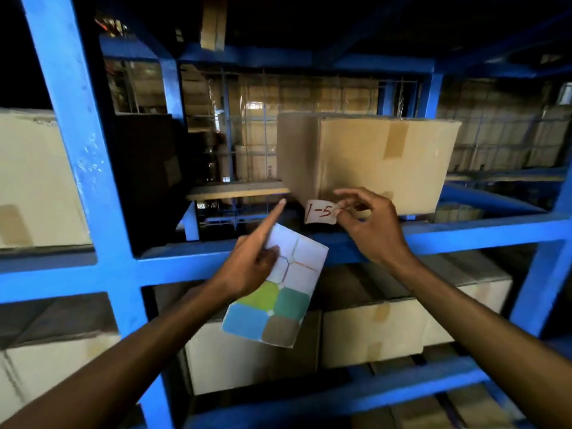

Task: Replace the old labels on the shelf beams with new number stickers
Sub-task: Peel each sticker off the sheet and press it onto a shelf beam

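Right hand (376, 226) pinches the "1-5" sticker (320, 212) — left hand (247, 267) clamps the sticker sheet (278, 305) — next, press it onto the blue beam (464, 233).

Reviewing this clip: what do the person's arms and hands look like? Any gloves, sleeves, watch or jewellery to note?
Both forearms are bare from the bottom edge of the picture up to the wrists; no sleeve shows. The left hand and the right hand wear no gloves. No watch, bracelet or ring is visible on either, though the light is dim and the picture slightly blurred.
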